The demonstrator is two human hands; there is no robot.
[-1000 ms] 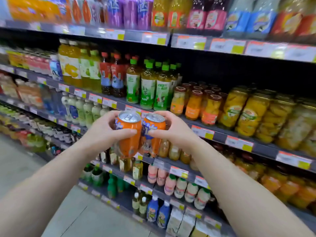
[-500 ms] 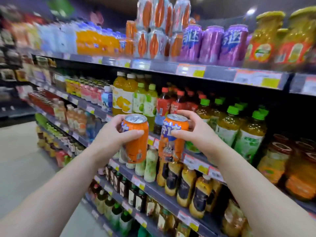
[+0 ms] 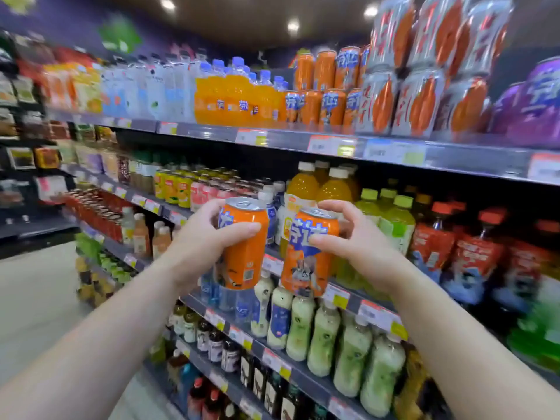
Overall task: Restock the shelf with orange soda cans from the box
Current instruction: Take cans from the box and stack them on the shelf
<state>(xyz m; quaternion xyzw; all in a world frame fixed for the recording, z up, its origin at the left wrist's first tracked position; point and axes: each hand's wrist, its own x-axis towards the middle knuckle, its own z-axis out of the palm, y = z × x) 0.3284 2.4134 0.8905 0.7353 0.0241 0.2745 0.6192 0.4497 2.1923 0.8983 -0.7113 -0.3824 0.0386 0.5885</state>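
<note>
Reaching forward, left hand (image 3: pixel 200 247) and right hand (image 3: pixel 360 247) each grip an upright orange can.

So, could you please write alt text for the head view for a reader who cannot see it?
Left hand and right hand each hold an upright orange soda can before stocked drink shelves. Matching orange cans sit stacked on the top shelf.

purple cans (image 3: pixel 533 110) top right; green-capped bottles (image 3: pixel 394 225) mid; pale bottles (image 3: pixel 351 353) below
</note>
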